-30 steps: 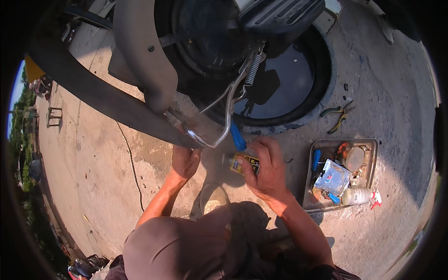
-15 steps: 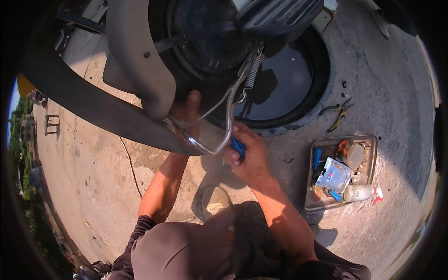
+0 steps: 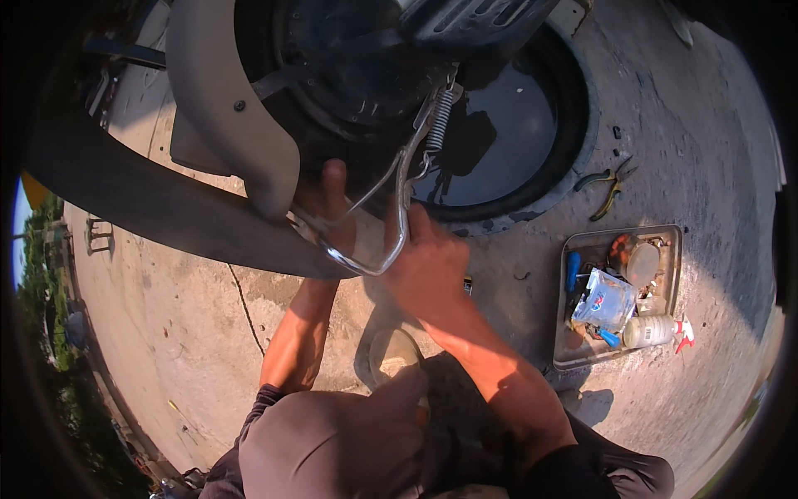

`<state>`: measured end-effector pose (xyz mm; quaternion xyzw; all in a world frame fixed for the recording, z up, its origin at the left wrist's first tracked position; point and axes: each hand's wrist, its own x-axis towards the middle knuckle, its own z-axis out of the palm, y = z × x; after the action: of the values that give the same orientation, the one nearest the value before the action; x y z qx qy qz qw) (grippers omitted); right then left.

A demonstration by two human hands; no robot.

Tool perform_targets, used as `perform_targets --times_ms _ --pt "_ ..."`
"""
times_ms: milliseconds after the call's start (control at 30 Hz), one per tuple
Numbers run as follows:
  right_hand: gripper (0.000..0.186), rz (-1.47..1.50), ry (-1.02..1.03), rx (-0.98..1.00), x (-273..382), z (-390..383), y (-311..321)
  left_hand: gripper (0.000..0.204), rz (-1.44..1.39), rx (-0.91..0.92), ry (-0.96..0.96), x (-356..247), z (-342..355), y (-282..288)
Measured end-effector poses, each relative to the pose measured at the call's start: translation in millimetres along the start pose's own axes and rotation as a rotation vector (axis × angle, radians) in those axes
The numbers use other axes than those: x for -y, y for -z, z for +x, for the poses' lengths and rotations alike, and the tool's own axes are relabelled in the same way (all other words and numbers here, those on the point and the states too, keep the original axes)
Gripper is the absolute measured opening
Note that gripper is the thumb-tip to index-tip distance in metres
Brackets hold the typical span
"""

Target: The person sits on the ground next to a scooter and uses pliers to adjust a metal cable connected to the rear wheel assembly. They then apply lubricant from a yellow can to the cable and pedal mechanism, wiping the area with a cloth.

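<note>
Gleaming smoothly, a bent metal bar (image 3: pixel 403 212) crosses before the left hand (image 3: pixel 337 218), beside the right hand (image 3: pixel 431 262); I cannot tell either's grip.

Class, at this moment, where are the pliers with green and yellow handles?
In the head view, the pliers lie on the ground right of centre, just right of the round tub and just beyond the tray.
</note>
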<state>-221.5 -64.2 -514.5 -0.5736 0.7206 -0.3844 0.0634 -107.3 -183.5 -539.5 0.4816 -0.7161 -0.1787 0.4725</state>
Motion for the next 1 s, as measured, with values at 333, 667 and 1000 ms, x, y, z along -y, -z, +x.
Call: perform_targets --times_ms 333,667,1000 --pt "0.03 1.288 -0.77 0.418 -11 8 13 0.037 0.03 -0.005 -0.005 -4 0 0" --pt "0.029 0.46 -0.318 0.136 -22 12 11 0.034 0.045 0.022 -0.005 2 0 -2" --pt "0.025 1.282 -0.788 0.431 -17 6 -3 0.03 0.074 0.042 -0.012 -2 -1 6"
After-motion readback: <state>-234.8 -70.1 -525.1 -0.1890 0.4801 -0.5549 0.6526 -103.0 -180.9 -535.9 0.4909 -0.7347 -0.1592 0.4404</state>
